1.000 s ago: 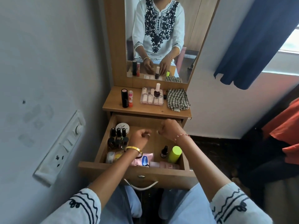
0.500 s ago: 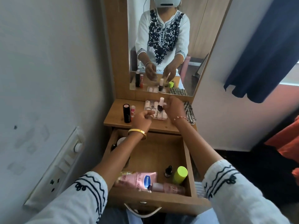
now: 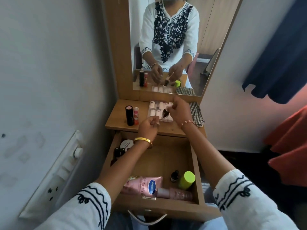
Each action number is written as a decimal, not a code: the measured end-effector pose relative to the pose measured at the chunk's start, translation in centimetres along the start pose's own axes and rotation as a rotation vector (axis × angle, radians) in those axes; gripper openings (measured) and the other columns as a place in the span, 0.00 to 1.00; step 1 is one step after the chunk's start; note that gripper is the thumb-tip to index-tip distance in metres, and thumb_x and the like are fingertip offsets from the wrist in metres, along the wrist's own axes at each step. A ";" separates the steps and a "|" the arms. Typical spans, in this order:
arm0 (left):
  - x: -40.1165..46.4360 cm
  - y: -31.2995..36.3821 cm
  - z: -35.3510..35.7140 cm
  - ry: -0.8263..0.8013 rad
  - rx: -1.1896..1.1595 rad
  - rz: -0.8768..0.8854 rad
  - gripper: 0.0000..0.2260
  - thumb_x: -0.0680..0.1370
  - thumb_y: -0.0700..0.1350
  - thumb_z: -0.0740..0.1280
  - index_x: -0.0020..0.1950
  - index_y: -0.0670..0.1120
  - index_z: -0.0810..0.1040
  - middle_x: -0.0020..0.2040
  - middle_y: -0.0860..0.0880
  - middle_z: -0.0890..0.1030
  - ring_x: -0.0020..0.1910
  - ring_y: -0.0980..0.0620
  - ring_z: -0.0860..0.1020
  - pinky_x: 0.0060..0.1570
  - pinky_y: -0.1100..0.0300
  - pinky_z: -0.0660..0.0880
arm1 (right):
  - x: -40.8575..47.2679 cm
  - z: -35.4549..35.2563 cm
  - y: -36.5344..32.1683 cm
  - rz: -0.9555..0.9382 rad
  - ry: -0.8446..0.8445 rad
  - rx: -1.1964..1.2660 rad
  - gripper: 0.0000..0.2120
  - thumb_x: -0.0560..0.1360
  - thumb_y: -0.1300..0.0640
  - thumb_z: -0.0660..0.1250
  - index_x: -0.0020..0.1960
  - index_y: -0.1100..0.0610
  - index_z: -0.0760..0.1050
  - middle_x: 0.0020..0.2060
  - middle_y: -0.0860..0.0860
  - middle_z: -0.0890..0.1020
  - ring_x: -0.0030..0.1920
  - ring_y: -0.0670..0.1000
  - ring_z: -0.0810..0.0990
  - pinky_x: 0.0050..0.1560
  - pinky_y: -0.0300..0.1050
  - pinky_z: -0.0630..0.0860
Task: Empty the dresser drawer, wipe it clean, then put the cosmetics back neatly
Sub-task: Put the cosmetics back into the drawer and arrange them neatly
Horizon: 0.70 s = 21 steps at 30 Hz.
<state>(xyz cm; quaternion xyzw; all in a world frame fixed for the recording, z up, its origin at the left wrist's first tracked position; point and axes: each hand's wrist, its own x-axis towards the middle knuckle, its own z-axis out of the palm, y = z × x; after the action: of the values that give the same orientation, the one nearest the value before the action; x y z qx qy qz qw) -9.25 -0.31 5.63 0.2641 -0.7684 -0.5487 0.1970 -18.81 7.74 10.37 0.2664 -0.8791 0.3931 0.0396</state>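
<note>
The dresser drawer (image 3: 166, 156) stands pulled open below me. In it lie a pink lotion tube (image 3: 146, 185), a pink bottle (image 3: 176, 194), a green-capped bottle (image 3: 186, 179), a small dark bottle (image 3: 174, 175), a white round jar (image 3: 125, 144) and dark nail polish bottles (image 3: 118, 151). Above the dresser top, my right hand (image 3: 180, 112) grips the white cap of a dark nail polish bottle (image 3: 165, 113), tilted over a clear box (image 3: 153, 112). My left hand (image 3: 147, 127) pinches a small thin pale object (image 3: 158, 120) just in front of that box.
A black lipstick tube (image 3: 129, 115) and a red-pink lip balm (image 3: 136, 113) stand on the dresser top (image 3: 116, 123). A checked cloth (image 3: 196, 113) lies at its right. The mirror (image 3: 169, 47) rises behind. A switch panel (image 3: 54, 175) is on the left wall.
Both hands rose out of the drawer to the dresser top. My right hand took hold of the nail polish bottle on the clear box and tilted it. The camera tilted upward.
</note>
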 end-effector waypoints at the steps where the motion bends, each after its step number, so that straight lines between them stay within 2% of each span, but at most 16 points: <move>1: -0.5 -0.2 0.0 0.015 -0.027 -0.001 0.11 0.78 0.39 0.61 0.59 0.43 0.76 0.55 0.45 0.80 0.53 0.50 0.77 0.51 0.62 0.71 | -0.7 -0.1 0.0 0.018 -0.013 0.028 0.07 0.73 0.63 0.68 0.51 0.60 0.76 0.32 0.50 0.76 0.33 0.46 0.72 0.29 0.27 0.65; 2: -0.7 -0.3 -0.1 0.029 -0.068 -0.003 0.11 0.78 0.39 0.62 0.59 0.43 0.76 0.54 0.44 0.80 0.53 0.49 0.77 0.52 0.60 0.73 | -1.1 -0.2 -0.1 0.034 -0.042 0.067 0.07 0.73 0.61 0.69 0.49 0.59 0.76 0.31 0.50 0.76 0.32 0.47 0.74 0.30 0.27 0.67; 3: -1.2 -0.5 -0.2 0.030 -0.115 -0.012 0.11 0.78 0.40 0.61 0.59 0.42 0.76 0.52 0.45 0.80 0.52 0.48 0.77 0.53 0.56 0.75 | -1.8 -0.1 -0.1 0.054 -0.091 0.123 0.05 0.72 0.61 0.70 0.47 0.57 0.75 0.32 0.52 0.79 0.34 0.50 0.78 0.35 0.32 0.73; 4: -1.6 -0.6 -0.3 0.025 -0.169 -0.031 0.11 0.78 0.40 0.61 0.59 0.42 0.76 0.49 0.46 0.80 0.50 0.47 0.78 0.52 0.53 0.76 | -2.5 -0.1 -0.1 0.076 -0.144 0.196 0.05 0.72 0.61 0.70 0.43 0.55 0.74 0.33 0.55 0.80 0.36 0.54 0.81 0.40 0.42 0.78; 5: -2.2 -0.7 -0.3 0.014 -0.216 -0.056 0.11 0.78 0.39 0.60 0.59 0.41 0.76 0.46 0.47 0.79 0.47 0.47 0.78 0.48 0.53 0.77 | -3.2 -0.1 -0.2 0.106 -0.189 0.263 0.07 0.73 0.62 0.69 0.41 0.53 0.73 0.33 0.56 0.81 0.36 0.56 0.82 0.44 0.49 0.80; 6: -2.7 -0.9 -0.4 0.000 -0.256 -0.085 0.11 0.79 0.39 0.60 0.59 0.39 0.76 0.43 0.48 0.79 0.44 0.48 0.78 0.43 0.57 0.78 | -4.0 -0.1 -0.2 0.138 -0.228 0.322 0.09 0.73 0.63 0.69 0.40 0.52 0.72 0.33 0.55 0.80 0.35 0.55 0.82 0.44 0.51 0.81; 9: -4.1 -1.5 -0.5 -0.043 -0.306 -0.141 0.12 0.78 0.37 0.61 0.60 0.36 0.74 0.47 0.45 0.78 0.43 0.49 0.78 0.36 0.68 0.77 | -5.9 -0.5 -0.1 0.180 -0.290 0.369 0.05 0.74 0.66 0.67 0.48 0.60 0.74 0.39 0.57 0.80 0.34 0.50 0.80 0.34 0.38 0.80; 11: -5.0 -2.1 -0.4 -0.060 -0.280 -0.141 0.12 0.77 0.35 0.62 0.60 0.37 0.74 0.51 0.44 0.78 0.46 0.49 0.77 0.37 0.69 0.76 | -6.7 -0.9 0.4 0.201 -0.308 0.336 0.11 0.73 0.68 0.66 0.55 0.68 0.73 0.43 0.60 0.79 0.36 0.50 0.80 0.31 0.33 0.78; 14: -6.3 -3.4 0.1 -0.054 -0.228 -0.165 0.11 0.76 0.34 0.63 0.58 0.38 0.77 0.50 0.43 0.80 0.43 0.51 0.77 0.42 0.64 0.76 | -7.7 -1.2 1.6 0.238 -0.319 0.265 0.11 0.73 0.68 0.68 0.54 0.70 0.74 0.44 0.60 0.79 0.35 0.48 0.79 0.29 0.31 0.78; 15: -6.9 -4.0 0.3 -0.050 -0.222 -0.185 0.11 0.76 0.35 0.64 0.57 0.38 0.77 0.49 0.43 0.80 0.44 0.50 0.78 0.44 0.61 0.76 | -8.0 -1.3 2.1 0.246 -0.313 0.215 0.08 0.72 0.68 0.68 0.51 0.68 0.74 0.45 0.60 0.79 0.36 0.49 0.79 0.31 0.32 0.79; 18: -8.4 -5.7 0.9 -0.074 -0.178 -0.256 0.09 0.77 0.36 0.63 0.55 0.41 0.79 0.50 0.44 0.81 0.49 0.49 0.78 0.52 0.54 0.76 | -8.7 -1.7 3.8 0.236 -0.341 -0.087 0.05 0.71 0.66 0.69 0.46 0.60 0.77 0.43 0.55 0.79 0.43 0.53 0.80 0.47 0.44 0.81; 21: -9.2 -6.6 1.2 -0.104 -0.121 -0.278 0.10 0.77 0.36 0.61 0.53 0.44 0.79 0.52 0.46 0.81 0.51 0.49 0.79 0.56 0.53 0.76 | -9.7 -2.1 4.6 0.240 -0.459 -0.308 0.08 0.70 0.66 0.69 0.49 0.62 0.80 0.47 0.56 0.82 0.47 0.53 0.80 0.47 0.40 0.77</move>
<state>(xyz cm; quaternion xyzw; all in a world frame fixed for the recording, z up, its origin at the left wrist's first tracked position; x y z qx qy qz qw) -1.55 4.58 -1.16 0.3267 -0.6991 -0.6289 0.0947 -13.11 16.01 5.96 0.2335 -0.9396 0.1866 -0.1671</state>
